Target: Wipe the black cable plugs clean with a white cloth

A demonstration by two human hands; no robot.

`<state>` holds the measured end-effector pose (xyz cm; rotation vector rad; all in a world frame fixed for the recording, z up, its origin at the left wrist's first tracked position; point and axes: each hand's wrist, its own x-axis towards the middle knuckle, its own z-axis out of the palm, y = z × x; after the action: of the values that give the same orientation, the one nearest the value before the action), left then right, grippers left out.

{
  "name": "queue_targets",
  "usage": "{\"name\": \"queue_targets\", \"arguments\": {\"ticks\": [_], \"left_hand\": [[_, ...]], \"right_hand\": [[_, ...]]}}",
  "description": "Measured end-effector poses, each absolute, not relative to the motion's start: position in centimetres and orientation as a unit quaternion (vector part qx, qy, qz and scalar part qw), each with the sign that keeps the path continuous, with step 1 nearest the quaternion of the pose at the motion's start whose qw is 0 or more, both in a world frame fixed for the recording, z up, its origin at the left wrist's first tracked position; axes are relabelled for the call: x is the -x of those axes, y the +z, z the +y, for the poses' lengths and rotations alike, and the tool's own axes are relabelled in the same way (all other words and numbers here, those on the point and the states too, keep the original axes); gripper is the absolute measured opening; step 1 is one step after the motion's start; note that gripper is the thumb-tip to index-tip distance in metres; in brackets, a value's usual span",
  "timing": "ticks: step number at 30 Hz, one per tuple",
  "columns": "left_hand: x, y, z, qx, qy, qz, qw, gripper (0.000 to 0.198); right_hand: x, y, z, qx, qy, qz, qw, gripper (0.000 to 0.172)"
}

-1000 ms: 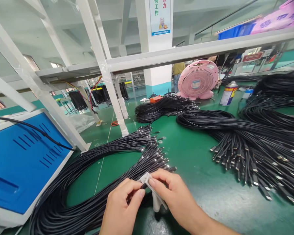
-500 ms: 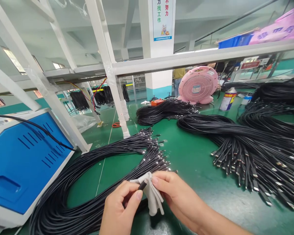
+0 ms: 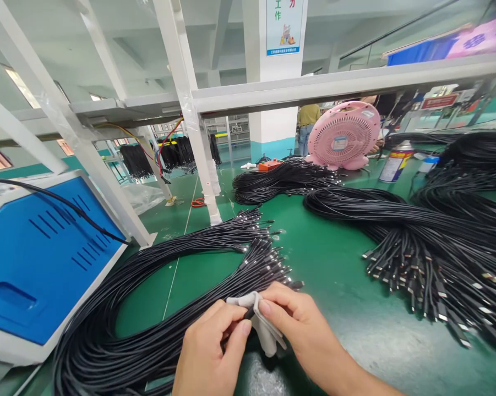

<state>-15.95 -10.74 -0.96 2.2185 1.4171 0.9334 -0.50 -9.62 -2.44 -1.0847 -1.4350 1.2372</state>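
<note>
Between thumb and fingers, my left hand (image 3: 214,346) pinches the black plug of a cable (image 3: 249,314). My right hand (image 3: 293,316) is closed on a light grey cloth (image 3: 266,335), folded over and hanging down below the fingers. The plug's tip goes in against the cloth and is hidden by it. Just beyond both hands, a looped bundle of black cables (image 3: 148,352) lies on the green tabletop (image 3: 314,253), its many metal-tipped plugs pointing to the right.
More black cable bundles (image 3: 396,212) lie on the right and at the back. A pink fan (image 3: 344,137) and a spray can (image 3: 396,162) stand behind them. At the left is a blue and white machine (image 3: 45,258). A white frame post (image 3: 194,121) rises from the table.
The plug has moved deeper into the cloth, so less of it shows. Both hands have come closer together. The whole view has shifted slightly.
</note>
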Motion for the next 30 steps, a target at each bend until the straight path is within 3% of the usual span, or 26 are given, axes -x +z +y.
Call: {"name": "queue_targets", "arguments": {"ticks": [3, 9, 17, 24, 30], "left_hand": [[15.8, -1.3, -10.7, -0.808, 0.335, 0.474, 0.099, 0.012], [15.8, -1.8, -10.6, -0.819, 0.322, 0.473, 0.047, 0.015], [15.5, -2.4, -10.7, -0.830, 0.336, 0.414, -0.165, 0.017], [15.5, -2.6, -11.0, -0.822, 0.335, 0.405, -0.219, 0.013], [16.2, -3.2, -10.8, -0.794, 0.366, 0.449, -0.186, 0.011]], "right_hand": [[0.3, -2.4, -9.7, 0.464, 0.473, -0.598, 0.451, 0.030], [0.3, -2.4, -9.6, 0.472, 0.463, -0.605, 0.444, 0.028], [0.7, -2.7, -9.8, 0.477, 0.525, -0.537, 0.456, 0.028], [1.2, -1.8, -9.9, 0.471, 0.529, -0.524, 0.473, 0.028], [1.8, -0.7, -9.5, 0.486, 0.487, -0.547, 0.476, 0.025]]}}
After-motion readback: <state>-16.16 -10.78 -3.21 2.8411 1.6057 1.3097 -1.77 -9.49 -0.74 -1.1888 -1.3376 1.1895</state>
